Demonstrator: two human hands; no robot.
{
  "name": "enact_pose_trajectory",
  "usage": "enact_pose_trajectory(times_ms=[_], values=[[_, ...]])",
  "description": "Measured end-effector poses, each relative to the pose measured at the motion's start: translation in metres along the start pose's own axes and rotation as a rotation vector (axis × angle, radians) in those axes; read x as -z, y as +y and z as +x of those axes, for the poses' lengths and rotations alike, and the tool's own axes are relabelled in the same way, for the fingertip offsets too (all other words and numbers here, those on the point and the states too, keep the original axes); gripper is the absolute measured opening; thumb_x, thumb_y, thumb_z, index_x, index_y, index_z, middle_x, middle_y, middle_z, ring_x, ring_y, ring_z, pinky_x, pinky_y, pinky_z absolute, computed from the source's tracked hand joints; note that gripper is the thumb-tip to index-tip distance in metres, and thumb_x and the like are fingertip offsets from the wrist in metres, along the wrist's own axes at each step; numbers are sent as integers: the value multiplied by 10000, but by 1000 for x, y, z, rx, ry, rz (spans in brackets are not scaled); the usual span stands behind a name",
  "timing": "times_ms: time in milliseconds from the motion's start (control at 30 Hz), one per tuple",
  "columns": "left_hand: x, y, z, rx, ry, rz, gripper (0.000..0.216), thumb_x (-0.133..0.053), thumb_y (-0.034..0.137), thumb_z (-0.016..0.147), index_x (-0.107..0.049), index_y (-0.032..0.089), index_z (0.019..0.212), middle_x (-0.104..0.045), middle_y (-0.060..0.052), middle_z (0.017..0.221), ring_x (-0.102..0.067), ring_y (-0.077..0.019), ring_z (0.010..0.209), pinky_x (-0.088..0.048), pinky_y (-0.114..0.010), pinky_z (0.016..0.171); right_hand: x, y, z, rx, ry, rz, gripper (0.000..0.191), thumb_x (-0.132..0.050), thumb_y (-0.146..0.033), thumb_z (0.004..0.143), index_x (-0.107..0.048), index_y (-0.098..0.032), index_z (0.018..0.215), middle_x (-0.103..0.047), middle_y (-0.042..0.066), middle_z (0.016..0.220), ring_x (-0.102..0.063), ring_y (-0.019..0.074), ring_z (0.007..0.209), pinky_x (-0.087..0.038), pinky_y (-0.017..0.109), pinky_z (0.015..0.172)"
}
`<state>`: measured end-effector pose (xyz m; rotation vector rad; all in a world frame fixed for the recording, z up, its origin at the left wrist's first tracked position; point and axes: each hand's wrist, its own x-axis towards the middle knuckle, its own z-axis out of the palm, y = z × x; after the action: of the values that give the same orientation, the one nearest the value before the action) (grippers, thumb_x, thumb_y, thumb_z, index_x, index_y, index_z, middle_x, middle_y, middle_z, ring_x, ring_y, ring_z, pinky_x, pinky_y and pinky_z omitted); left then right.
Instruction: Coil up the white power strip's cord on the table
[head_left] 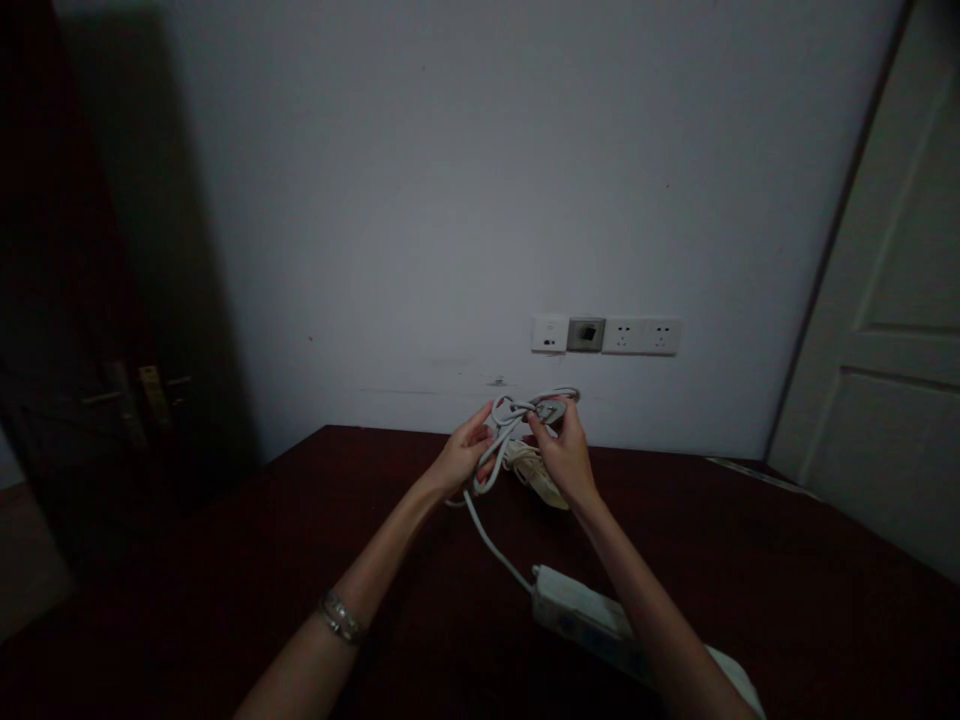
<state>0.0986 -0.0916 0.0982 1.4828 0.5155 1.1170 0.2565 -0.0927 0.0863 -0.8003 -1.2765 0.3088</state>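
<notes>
Loops of a white power cord (pixel 489 474) are gathered between my two hands above the dark table. My left hand (pixel 463 456) is closed round the left side of the loops, with the thumb towards the top. My right hand (pixel 566 452) pinches the bundle near a grey-white plug (pixel 552 411); its fingertips are partly hidden behind the loops. From the bundle the cord runs down to a white power strip (pixel 581 600), which lies slanted on the table, partly covered by my right forearm.
Behind my hands lies a yellowish-white object (pixel 538 478) with a bundled cord, partly hidden. The dark red table (pixel 360 470) meets a wall with a row of sockets (pixel 634 336). A pale door (pixel 892 300) stands right, a dark door with a handle (pixel 154 395) left.
</notes>
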Motion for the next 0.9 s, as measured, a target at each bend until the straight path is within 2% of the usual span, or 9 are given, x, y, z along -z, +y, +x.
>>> enact_pose_trajectory(times_ms=[100,167,300,400,467,567,667,767,900], values=[[7,-1,1,41,-34,-23,764,-600,179,699,-299,191,1401,-495,66,638,-409,-36,331,-319,-180,346,-2,-7,0,6,1,37,307,-593,-381,764,-487,-219,1002,-577,49,938,-564,177,826,-550,317,650],[9,-1,2,44,-27,-65,690,-589,178,674,-401,180,1338,-531,44,654,-489,-67,388,-379,-194,390,-3,-13,0,-12,-3,76,302,-593,-376,769,-480,-228,1007,-563,32,944,-565,166,831,-556,319,668],[8,-1,3,22,-4,-145,452,-526,158,597,-604,101,1038,-594,-21,714,-582,-119,538,-484,-251,533,-5,-24,1,-42,-7,138,292,-615,-360,759,-482,-237,988,-549,4,924,-582,156,804,-564,319,652],[9,1,5,63,52,-126,383,-469,140,531,-614,80,880,-610,-48,706,-593,-134,575,-494,-263,571,-5,-26,1,-46,-12,119,298,-629,-357,745,-500,-230,981,-576,7,908,-604,171,800,-557,317,629],[10,4,6,82,183,-83,430,-462,126,520,-598,78,925,-618,-54,712,-592,-135,578,-495,-266,583,-5,-25,1,-49,-27,66,299,-638,-349,735,-520,-223,978,-606,16,894,-617,181,796,-545,318,639],[13,8,5,-14,303,-1,550,-509,162,622,-517,120,1170,-642,-86,891,-619,-153,687,-499,-285,646,-4,-23,1,-43,-46,-35,287,-651,-337,721,-555,-208,959,-638,25,849,-622,184,748,-522,322,662],[12,10,3,-188,121,150,619,-600,215,687,-451,212,1288,-579,-103,1164,-598,-192,939,-478,-312,790,-4,-23,1,-16,-67,-117,290,-679,-343,696,-582,-192,924,-644,27,804,-611,181,705,-499,319,672],[9,6,3,-264,-85,281,612,-673,184,660,-503,198,1248,-530,-108,1256,-543,-220,1066,-433,-322,887,-4,-21,1,-10,-112,-78,321,-703,-351,667,-564,-187,906,-639,29,821,-614,186,743,-493,305,674],[6,-2,6,-284,-95,344,561,-663,150,659,-524,156,1202,-552,-105,1222,-525,-232,1096,-407,-325,929,-7,-17,0,-79,-184,27,369,-711,-338,636,-484,-206,895,-622,0,776,-618,176,691,-490,282,602]])
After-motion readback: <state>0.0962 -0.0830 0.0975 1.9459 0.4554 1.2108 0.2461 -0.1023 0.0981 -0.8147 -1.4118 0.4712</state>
